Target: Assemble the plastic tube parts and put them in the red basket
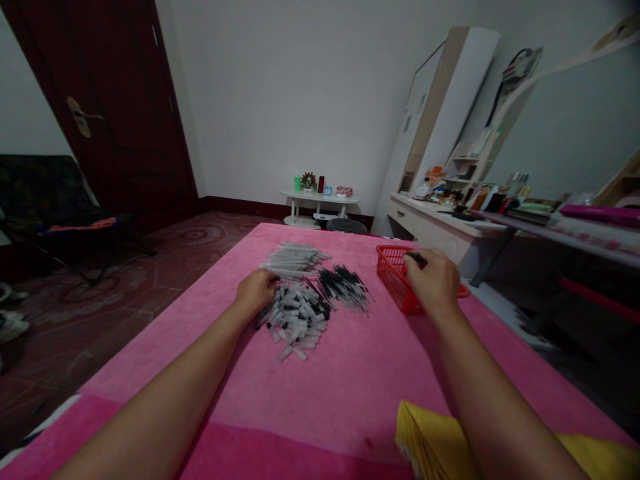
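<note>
My left hand (256, 292) rests at the left edge of a heap of clear pen caps with black parts (299, 320). Its fingers are closed, with a bit of black at the tips that I cannot make out. Just beyond lies a stack of whitish pen barrels (293, 259). Thin pen refills with dark ends (345, 287) lie to the right of both. Over a red plastic basket (400, 283), my right hand (435, 279) is closed in a pinch on a small dark thing (416, 257). The basket's inside is mostly hidden by that hand.
A pink cloth (320, 393) covers the table. Yellow fabric (433, 440) lies under my right forearm. To the right stands a white dressing table (435, 223) crowded with bottles. A small white stand (320, 198) is by the far wall, a folding chair (55, 200) at left.
</note>
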Demonstrator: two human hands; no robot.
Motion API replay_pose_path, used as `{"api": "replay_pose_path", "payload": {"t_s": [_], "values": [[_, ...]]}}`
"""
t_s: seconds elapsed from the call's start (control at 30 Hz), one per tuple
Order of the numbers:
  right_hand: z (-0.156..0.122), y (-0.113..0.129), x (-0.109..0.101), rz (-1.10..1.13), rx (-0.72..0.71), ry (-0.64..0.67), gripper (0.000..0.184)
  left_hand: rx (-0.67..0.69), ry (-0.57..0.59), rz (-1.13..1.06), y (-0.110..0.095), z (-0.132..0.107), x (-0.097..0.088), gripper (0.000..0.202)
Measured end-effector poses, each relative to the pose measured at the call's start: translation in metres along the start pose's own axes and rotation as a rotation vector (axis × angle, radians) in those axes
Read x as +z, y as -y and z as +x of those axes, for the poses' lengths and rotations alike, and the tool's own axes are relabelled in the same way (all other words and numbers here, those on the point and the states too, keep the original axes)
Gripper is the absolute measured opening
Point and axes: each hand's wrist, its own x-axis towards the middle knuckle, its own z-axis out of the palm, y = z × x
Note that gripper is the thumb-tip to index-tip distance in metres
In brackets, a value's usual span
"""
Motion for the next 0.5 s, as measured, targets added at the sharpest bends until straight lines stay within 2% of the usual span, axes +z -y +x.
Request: {"api": "replay_pose_path", "payload": {"t_s": [0.07,0.17,0.37,0.5], "values": [[-0.004,0.013,0.003,0.099,-0.069,0.035,0.029,-0.022,0.044,-0.001,0.000,0.000,-0.002,0.030],[-0.015,0.030,0.012,0.157,-0.148,0.216,0.025,-0.036,0.085,-0.015,0.001,0.001,-0.003,0.031],[-0.043,0.055,0.028,0.023,-0.272,0.634,0.022,-0.056,0.099,-0.037,0.003,0.003,0.000,0.032],[-0.057,0.062,0.035,-0.062,-0.328,0.764,0.018,-0.044,0.074,-0.060,0.003,0.002,0.001,0.029]]}}
